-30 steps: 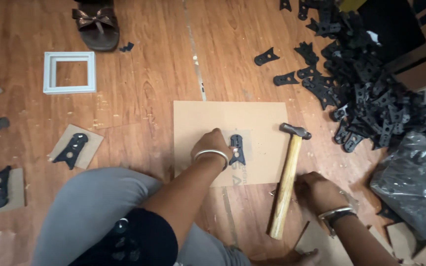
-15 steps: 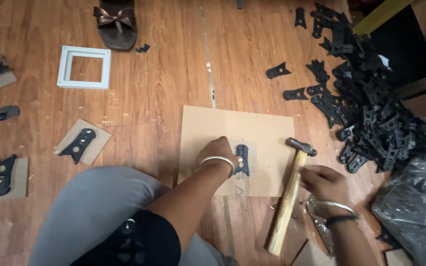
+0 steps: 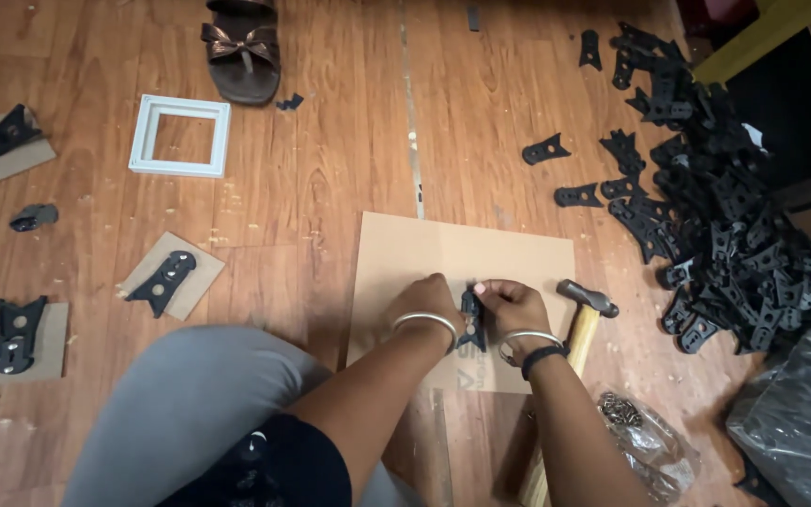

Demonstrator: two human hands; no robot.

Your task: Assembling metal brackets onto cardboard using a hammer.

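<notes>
- The left hand (image 3: 432,302) rests on the cardboard sheet (image 3: 424,258), fingers curled together and pressed against the left side of a small black metal bracket (image 3: 470,319); a silver bangle sits on that wrist
- The right hand (image 3: 511,306) meets it from the other side, thumb and forefinger pinching the top of the same bracket, the other fingers folded in; this wrist wears a silver bangle and a dark band
- The bracket stands between the two hands, near the middle of the cardboard sheet's lower half, over a lighter patch of the board; whether it lies flat or is lifted off the board I cannot tell
- A hammer (image 3: 574,357) with a wooden handle and dark metal head lies just right of the right hand, head on the cardboard's right edge, handle running down toward the person; neither hand holds it
- A grey-clad knee (image 3: 190,404) fills the lower left
- A big heap of black brackets (image 3: 725,235) spreads over the wooden floor at the right, well apart from the hands
- A clear plastic bag (image 3: 645,437) of small metal bits lies near the hammer handle
- Further left lie a white square frame (image 3: 181,135), a brown sandal (image 3: 241,52), and several cardboard scraps carrying brackets (image 3: 169,277)
</notes>
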